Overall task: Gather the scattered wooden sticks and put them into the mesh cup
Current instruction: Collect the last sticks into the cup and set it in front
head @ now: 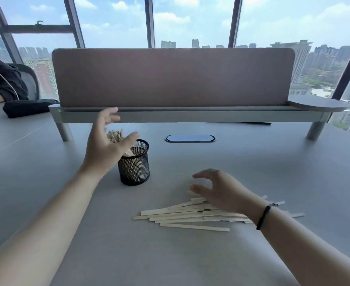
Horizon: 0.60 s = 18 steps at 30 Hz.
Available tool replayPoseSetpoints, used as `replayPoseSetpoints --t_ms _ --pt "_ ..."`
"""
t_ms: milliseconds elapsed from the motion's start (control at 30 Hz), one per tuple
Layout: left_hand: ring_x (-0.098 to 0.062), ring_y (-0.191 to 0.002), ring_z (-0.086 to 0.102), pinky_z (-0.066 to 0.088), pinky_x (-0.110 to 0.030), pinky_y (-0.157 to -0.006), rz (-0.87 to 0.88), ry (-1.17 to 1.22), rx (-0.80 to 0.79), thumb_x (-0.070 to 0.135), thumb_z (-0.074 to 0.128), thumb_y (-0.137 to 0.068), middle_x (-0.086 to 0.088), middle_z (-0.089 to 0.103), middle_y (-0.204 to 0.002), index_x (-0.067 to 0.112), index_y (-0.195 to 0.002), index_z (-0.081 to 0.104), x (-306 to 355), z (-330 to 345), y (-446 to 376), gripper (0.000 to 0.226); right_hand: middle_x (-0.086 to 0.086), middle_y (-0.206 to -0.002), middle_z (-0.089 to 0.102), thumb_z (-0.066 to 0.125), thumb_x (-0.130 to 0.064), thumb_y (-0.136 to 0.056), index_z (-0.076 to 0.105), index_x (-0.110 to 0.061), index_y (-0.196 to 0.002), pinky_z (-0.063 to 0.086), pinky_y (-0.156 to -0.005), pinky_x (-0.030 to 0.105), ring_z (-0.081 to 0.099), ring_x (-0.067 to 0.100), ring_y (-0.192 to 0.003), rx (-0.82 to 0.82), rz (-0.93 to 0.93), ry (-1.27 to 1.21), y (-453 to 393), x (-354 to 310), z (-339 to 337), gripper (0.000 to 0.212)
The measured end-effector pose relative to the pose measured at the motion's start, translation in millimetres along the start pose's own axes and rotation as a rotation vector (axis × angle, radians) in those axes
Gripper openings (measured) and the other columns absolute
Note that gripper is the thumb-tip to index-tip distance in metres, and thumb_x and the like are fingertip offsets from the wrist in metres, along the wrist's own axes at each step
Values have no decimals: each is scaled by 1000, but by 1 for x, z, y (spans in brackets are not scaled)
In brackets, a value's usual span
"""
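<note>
Nearest me: loose pile of wooden sticks (182,216) lying flat on the grey bench (252,162), right of centre, mostly fanned left-right and overlapping. A few poke out on the far right behind my wrist.

My right hand (217,191) hovers over the pile's far-right part, fingers spread and loosely curved, holding nothing. Can't tell if the fingertips touch any sticks yet. Black band (263,216) on that wrist.

Further out, left of centre: black mesh cup (134,164), upright, already has a bundle of sticks (114,136) standing in it, leaning to the far-left side of the rim. My left hand (106,145) is raised just beside and in front of the cup, palm wide, fingers relaxed, empty.

Step in hand, as I read it: grab the next batch. To do it well:
- rake the fan together first so the sticks lie parallel
- pinch near mid-length, not the ends, or they pivot and slip
- take a modest bunch; flat sticks are hard to lift off a smooth bench
- drop into the cup's open right side, left hand steadying the cup so it doesn't tip

Behind all that: divider shelf (173,79), then windows.
</note>
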<state>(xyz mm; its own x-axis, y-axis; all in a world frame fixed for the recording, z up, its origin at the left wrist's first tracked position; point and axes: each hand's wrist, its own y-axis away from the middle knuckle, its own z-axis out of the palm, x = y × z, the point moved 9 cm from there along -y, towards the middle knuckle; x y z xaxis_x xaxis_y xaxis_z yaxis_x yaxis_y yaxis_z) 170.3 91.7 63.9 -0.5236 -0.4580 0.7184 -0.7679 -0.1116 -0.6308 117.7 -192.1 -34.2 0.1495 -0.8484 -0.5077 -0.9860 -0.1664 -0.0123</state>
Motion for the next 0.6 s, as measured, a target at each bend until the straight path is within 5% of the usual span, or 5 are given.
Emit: replayPoseSetpoints --t_ms 133,233,400,500,600 --pt "-32 -114 59 40 -51 -103 574 -354 151 37 71 -85 -10 64 -117 4 -116 64 98 8 35 46 -13 -135 59 52 -63 -90 61 -30 -131 45 -99 33 55 15 -124 12 -24 111 9 8 0 53" --pt "-32 -105 65 43 -51 -100 761 -375 -168 43 70 -87 -7 70 -109 8 -106 72 126 59 83 41 -17 -134 59 45 -70 -89 61 -34 -128 46 -97 34 57 13 -120 41 -44 118 16 12 -7 56" --pt "-9 -154 9 -4 -31 -125 413 -654 -1063 90 44 -73 9 16 -167 34 -160 14 62 142 163 107 -21 -129 61 42 -70 -90 63 -37 -125 48 -91 33 62 9 -105 93 -14 125 41 37 -28 52" --pt "-1 -153 -6 -7 -27 -124 279 -600 -1117 91 43 -71 13 -1 -169 35 -160 -3 43 147 170 116 -27 -124 61 42 -73 -88 64 -42 -117 48 -93 32 59 5 -113 87 48 106 53 59 -32 48" --pt "-2 -152 13 4 -17 -119 243 -482 -1005 79 56 -78 16 22 -165 37 -160 14 43 147 161 101 -30 -121 59 46 -71 -88 68 -41 -112 47 -94 27 57 -1 -111 89 27 49 55 61 -28 44"
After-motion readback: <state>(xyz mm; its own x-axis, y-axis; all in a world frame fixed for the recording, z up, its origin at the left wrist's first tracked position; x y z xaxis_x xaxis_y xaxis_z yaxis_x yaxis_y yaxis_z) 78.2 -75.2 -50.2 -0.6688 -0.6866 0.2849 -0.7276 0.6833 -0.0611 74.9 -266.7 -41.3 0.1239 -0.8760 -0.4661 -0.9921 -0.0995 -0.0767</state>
